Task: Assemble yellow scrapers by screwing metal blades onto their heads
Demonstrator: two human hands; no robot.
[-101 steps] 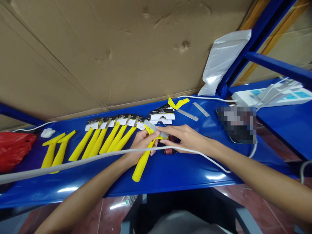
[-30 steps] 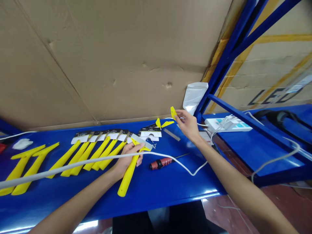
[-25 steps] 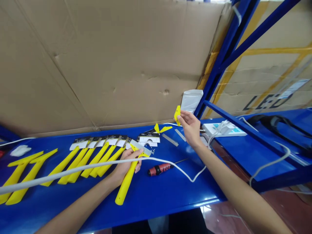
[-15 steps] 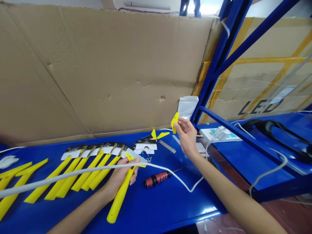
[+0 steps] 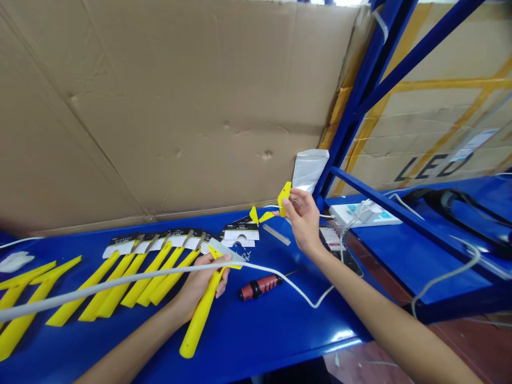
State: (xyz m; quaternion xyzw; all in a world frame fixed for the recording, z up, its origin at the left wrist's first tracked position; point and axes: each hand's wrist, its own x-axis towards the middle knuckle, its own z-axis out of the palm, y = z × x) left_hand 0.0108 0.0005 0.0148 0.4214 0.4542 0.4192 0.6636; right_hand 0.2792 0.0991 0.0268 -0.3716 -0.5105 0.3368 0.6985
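Observation:
In the head view my left hand [image 5: 195, 282] is closed round a yellow scraper [image 5: 199, 322], near the head, its handle slanting down toward me. A pale metal blade lies in the scraper's head, partly hidden by my fingers. My right hand [image 5: 307, 224], raised farther back, pinches a small yellow plastic plate [image 5: 284, 200] with holes between thumb and fingers. Two similar yellow plates [image 5: 254, 215] lie behind, by a stack of black-and-white cards [image 5: 240, 234]. Small screws [image 5: 245, 254] are scattered just right of the scraper head. A red-and-black screwdriver [image 5: 261, 288] lies between my forearms.
Several yellow scrapers [image 5: 160, 274] lie in a row at left, with Y-shaped yellow handles [image 5: 24, 314] beyond. A white cable [image 5: 132, 278] crosses in front of my left hand. A metal strip [image 5: 277, 234], power strip [image 5: 364, 214] and blue rack post [image 5: 358, 96] are to the right.
The view has tilted down slightly. My right hand still pinches the yellow plate, turned a little and shifted slightly left; my left hand keeps its hold on the scraper.

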